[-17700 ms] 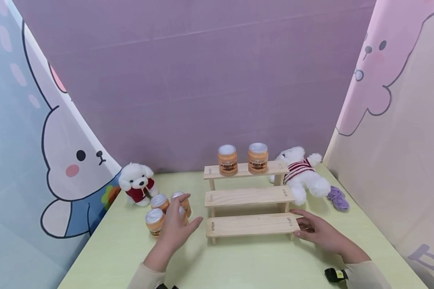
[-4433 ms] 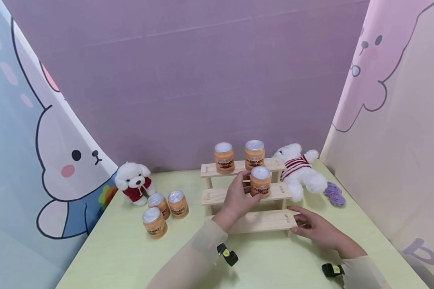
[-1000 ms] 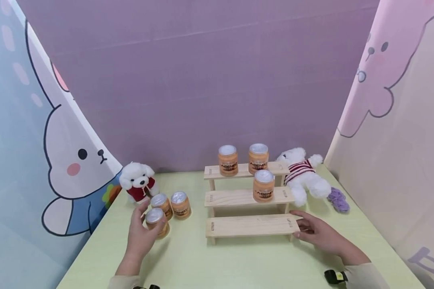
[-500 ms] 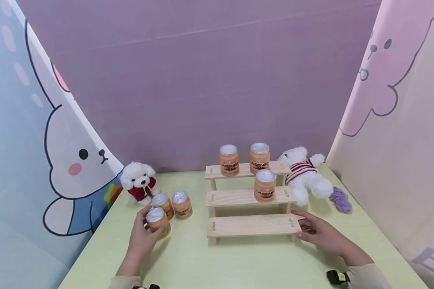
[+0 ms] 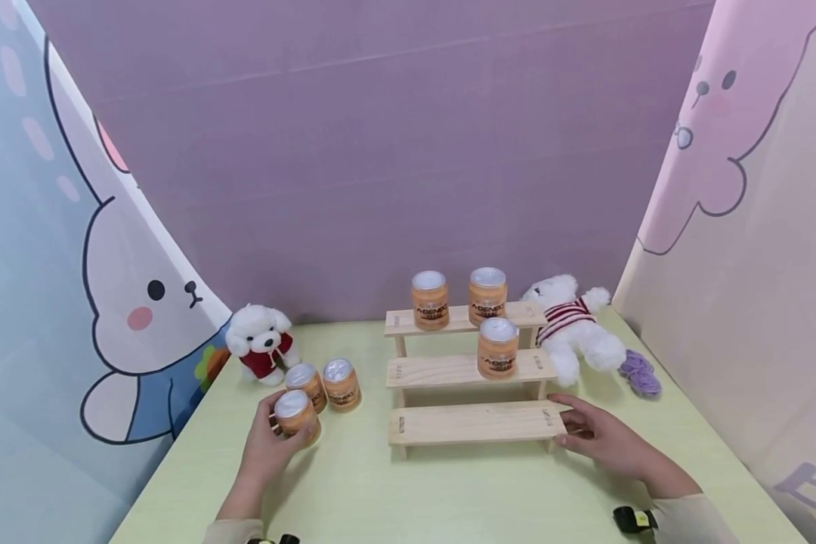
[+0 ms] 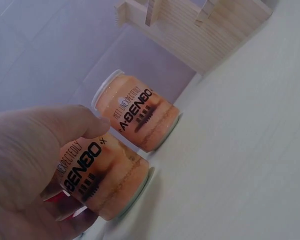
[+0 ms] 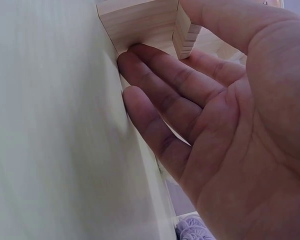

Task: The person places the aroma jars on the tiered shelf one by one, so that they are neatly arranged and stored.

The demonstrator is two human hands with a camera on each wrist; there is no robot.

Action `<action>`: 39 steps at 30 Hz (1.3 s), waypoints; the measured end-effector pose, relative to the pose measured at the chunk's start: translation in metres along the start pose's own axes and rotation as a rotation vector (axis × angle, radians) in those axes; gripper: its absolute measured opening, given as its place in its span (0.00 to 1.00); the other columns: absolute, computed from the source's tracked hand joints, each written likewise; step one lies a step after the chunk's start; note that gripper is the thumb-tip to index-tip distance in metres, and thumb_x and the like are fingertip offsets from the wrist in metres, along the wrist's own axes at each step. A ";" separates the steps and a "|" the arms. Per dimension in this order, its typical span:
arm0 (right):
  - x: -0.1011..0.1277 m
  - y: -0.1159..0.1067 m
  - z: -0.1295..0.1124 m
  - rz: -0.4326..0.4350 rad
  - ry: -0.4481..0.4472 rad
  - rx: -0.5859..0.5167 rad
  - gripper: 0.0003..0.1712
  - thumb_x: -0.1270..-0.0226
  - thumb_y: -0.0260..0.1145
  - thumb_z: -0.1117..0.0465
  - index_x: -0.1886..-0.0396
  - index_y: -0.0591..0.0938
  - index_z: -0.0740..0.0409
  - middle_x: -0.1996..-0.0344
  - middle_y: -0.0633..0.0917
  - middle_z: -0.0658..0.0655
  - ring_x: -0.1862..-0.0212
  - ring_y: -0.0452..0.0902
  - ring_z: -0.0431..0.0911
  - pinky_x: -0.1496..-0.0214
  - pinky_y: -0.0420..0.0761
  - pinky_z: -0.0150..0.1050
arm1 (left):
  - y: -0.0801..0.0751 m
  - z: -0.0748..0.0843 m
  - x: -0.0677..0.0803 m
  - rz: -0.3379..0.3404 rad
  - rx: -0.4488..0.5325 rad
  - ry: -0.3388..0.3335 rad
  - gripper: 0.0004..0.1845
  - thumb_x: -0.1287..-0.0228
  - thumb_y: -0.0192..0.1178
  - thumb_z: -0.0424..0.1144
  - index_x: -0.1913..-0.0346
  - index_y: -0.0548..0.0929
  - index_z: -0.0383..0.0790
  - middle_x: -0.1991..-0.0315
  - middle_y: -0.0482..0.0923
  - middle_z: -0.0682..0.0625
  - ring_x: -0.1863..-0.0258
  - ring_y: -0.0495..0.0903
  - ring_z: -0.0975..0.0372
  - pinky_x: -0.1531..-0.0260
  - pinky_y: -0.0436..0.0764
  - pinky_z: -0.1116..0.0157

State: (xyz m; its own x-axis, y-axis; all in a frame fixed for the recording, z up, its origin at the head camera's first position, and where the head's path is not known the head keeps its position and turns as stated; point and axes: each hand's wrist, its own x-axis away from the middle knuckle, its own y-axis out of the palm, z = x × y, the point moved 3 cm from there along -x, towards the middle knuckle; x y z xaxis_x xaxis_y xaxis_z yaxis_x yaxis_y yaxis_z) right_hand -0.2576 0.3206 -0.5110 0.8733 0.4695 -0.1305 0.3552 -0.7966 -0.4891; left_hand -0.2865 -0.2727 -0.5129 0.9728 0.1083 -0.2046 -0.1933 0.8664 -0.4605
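Three orange jars with silver lids stand on the left of the table. My left hand (image 5: 270,442) grips the front jar (image 5: 294,414), thumb and fingers curled round its side; the held jar (image 6: 106,179) still stands on the table. Just behind it are a second jar (image 5: 307,384) and a third jar (image 5: 341,383), the nearer jar (image 6: 138,117) showing in the left wrist view. My right hand (image 5: 595,437) lies with straight fingers (image 7: 160,82) against the right end of the wooden three-step stand (image 5: 472,425).
Two jars (image 5: 429,300) stand on the stand's top step and one jar (image 5: 497,347) on the middle step. A white plush dog (image 5: 261,344) sits behind the left jars. A white plush bear (image 5: 571,326) and purple yarn (image 5: 639,373) lie right of the stand.
My left hand has closed a little more round the front jar, which has not left the table. My right hand stays at the stand's lowest step.
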 end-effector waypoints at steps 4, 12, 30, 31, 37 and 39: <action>-0.001 0.000 0.002 0.001 -0.002 0.002 0.43 0.24 0.69 0.59 0.19 0.59 0.64 0.43 0.86 0.64 0.46 0.85 0.46 0.47 0.84 0.35 | 0.000 -0.002 -0.001 -0.004 0.010 -0.003 0.46 0.37 0.77 0.38 0.24 0.60 0.36 0.35 0.69 0.36 0.37 0.74 0.45 0.35 0.74 0.51; -0.001 0.001 0.005 -0.006 -0.011 -0.012 0.42 0.24 0.68 0.60 0.19 0.59 0.65 0.44 0.87 0.64 0.48 0.86 0.46 0.49 0.84 0.35 | -0.001 -0.003 0.000 -0.018 -0.008 -0.046 0.43 0.36 0.74 0.34 0.24 0.60 0.35 0.34 0.68 0.34 0.36 0.73 0.41 0.33 0.73 0.45; -0.001 0.001 0.000 0.002 0.010 0.006 0.42 0.24 0.69 0.59 0.19 0.59 0.64 0.43 0.86 0.64 0.46 0.85 0.46 0.47 0.84 0.34 | -0.003 0.001 0.000 0.012 -0.015 -0.064 0.41 0.38 0.75 0.34 0.25 0.64 0.40 0.37 0.72 0.37 0.39 0.76 0.45 0.35 0.77 0.47; -0.002 0.001 0.000 0.002 0.014 0.001 0.42 0.24 0.69 0.59 0.19 0.59 0.64 0.44 0.87 0.63 0.46 0.85 0.47 0.47 0.84 0.34 | -0.003 0.002 0.000 0.016 -0.011 -0.064 0.41 0.38 0.76 0.34 0.26 0.65 0.40 0.37 0.72 0.37 0.39 0.76 0.45 0.36 0.77 0.47; -0.002 0.000 0.000 -0.014 0.028 -0.032 0.43 0.24 0.68 0.60 0.18 0.58 0.65 0.44 0.86 0.64 0.46 0.85 0.50 0.49 0.84 0.35 | -0.003 0.004 0.002 0.042 -0.020 -0.070 0.42 0.38 0.77 0.36 0.26 0.66 0.41 0.38 0.73 0.39 0.41 0.76 0.47 0.38 0.78 0.50; -0.001 0.000 0.000 -0.014 0.026 -0.038 0.43 0.24 0.68 0.61 0.18 0.57 0.65 0.44 0.86 0.64 0.47 0.86 0.50 0.49 0.84 0.35 | -0.002 0.006 0.003 0.057 -0.024 -0.062 0.41 0.39 0.77 0.37 0.26 0.66 0.41 0.39 0.74 0.39 0.43 0.77 0.48 0.40 0.80 0.54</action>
State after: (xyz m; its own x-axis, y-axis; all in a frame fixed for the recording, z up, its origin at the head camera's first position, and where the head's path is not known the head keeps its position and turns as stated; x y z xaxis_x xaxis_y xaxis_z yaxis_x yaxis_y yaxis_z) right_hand -0.2584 0.3197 -0.5108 0.8763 0.4711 -0.1009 0.3797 -0.8042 -0.4573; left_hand -0.2823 -0.2715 -0.5073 0.9661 0.1879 -0.1771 -0.2508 0.8460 -0.4704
